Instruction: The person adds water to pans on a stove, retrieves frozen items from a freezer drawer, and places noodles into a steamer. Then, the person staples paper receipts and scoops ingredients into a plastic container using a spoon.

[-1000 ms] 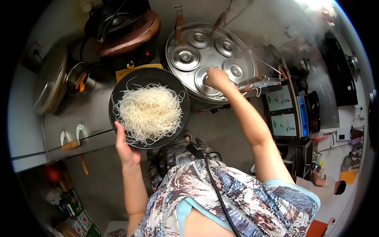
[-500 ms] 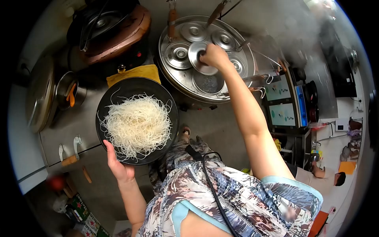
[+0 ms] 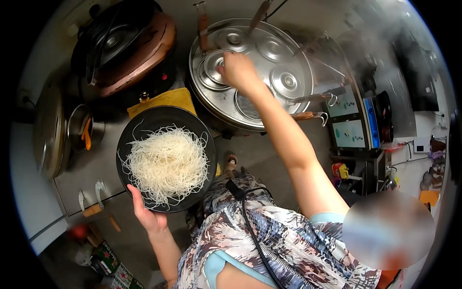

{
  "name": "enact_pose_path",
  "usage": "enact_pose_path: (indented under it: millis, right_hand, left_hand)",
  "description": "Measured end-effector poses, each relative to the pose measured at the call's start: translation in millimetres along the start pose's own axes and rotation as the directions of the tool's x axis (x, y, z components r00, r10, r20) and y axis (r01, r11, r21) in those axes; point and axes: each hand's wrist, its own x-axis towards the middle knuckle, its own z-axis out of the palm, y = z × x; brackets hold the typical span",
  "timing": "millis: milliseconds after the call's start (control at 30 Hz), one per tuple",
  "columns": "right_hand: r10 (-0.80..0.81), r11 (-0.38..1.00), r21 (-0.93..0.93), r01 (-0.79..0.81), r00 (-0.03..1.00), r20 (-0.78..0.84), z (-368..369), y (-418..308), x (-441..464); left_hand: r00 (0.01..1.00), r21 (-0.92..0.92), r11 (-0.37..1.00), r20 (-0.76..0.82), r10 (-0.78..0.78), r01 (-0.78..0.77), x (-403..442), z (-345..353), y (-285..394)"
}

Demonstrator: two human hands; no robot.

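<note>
My left hand (image 3: 149,215) grips the near rim of a black round pan (image 3: 166,112). A loose heap of thin white rice noodles (image 3: 166,166) fills most of it. My right hand (image 3: 239,73) is closed on the knob of a round metal lid (image 3: 213,65), at the left side of a large round steel noodle cooker (image 3: 260,66). That lid overlaps another lid beneath it; whether they touch I cannot tell. Beside my right wrist, one cooker opening (image 3: 247,105) is uncovered, partly behind my forearm. Other lids (image 3: 288,83) cover further openings.
Wooden-handled strainers (image 3: 202,30) hang around the cooker's rim, with hooked handles (image 3: 308,116) jutting out at the right. A yellow cloth (image 3: 161,102) lies behind the pan. A metal pot with orange-handled tool (image 3: 86,135) stands left. Steam rises at the upper right.
My right hand has carried the lid leftward, from beside the uncovered opening to above the left lid. The pan of noodles stays in my left hand, slightly lower in view.
</note>
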Motion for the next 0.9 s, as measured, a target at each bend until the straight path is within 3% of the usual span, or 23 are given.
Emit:
enact_pose_path:
  millis: [33,100,133,200,233,300,333,400,467,500,533,633,700,900]
  right_hand:
    - [-0.069,0.993,0.087,0.075,0.995,-0.074,-16,-8,-31]
    - [-0.178,0.915,0.369,0.166,0.984,-0.002,-37,-12,-91]
    - [-0.186,0.872,0.488,0.027,0.942,0.28,-52,-10,-118]
    - [-0.13,0.89,0.424,-0.165,0.802,0.583,-75,15,-168]
    - [0.017,0.952,0.221,-0.212,0.759,0.651,-84,22,-183]
    - [0.36,0.875,0.14,-0.464,0.815,0.453,-72,46,-206]
    - [0.444,0.858,0.162,-0.488,0.862,0.246,-66,56,-206]
    - [0.483,0.803,0.447,-0.395,0.87,-0.099,-55,73,-197]
    - [0.52,0.629,0.762,-0.155,0.813,-0.264,-35,82,-181]
    - [0.556,0.578,0.771,-0.269,0.821,-0.13,-39,84,-179]
    - [0.53,0.526,0.826,-0.204,0.838,-0.13,-47,79,-174]
    - [0.505,0.645,0.746,-0.168,0.825,-0.251,-55,85,-170]
    - [0.405,0.734,0.676,-0.068,0.843,-0.355,-66,83,-169]
    - [0.332,0.76,0.65,-0.015,0.869,-0.367,-71,63,-167]
  left_hand:
    - [1.0,0.013,1.0,-0.009,0.013,-0.013,1,3,-4]
    - [1.0,0.025,1.0,-0.007,0.003,-0.003,7,3,-8]
    - [1.0,0.034,0.999,-0.005,-0.007,0.007,10,5,-10]
    - [1.0,0.043,0.999,0.02,-0.02,0.019,11,17,-13]
    - [0.999,0.055,0.998,0.023,-0.025,0.023,13,20,-12]
    - [0.999,0.055,0.998,0.024,-0.028,0.026,27,21,-8]
    - [0.999,0.069,0.997,0.026,-0.032,0.03,34,25,-8]
    - [0.999,0.095,0.995,0.043,-0.029,0.025,45,41,-11]
    - [0.998,0.108,0.994,0.052,-0.037,0.031,47,55,-17]
    - [0.997,0.105,0.994,0.071,-0.043,0.036,45,60,-19]
    - [0.995,0.102,0.994,0.091,-0.05,0.04,44,66,-21]
    - [0.993,0.111,0.993,0.106,-0.05,0.038,45,85,-25]
    - [0.994,0.115,0.993,0.103,-0.047,0.035,49,85,-26]
    - [0.986,0.139,0.989,0.153,-0.063,0.042,72,83,-22]
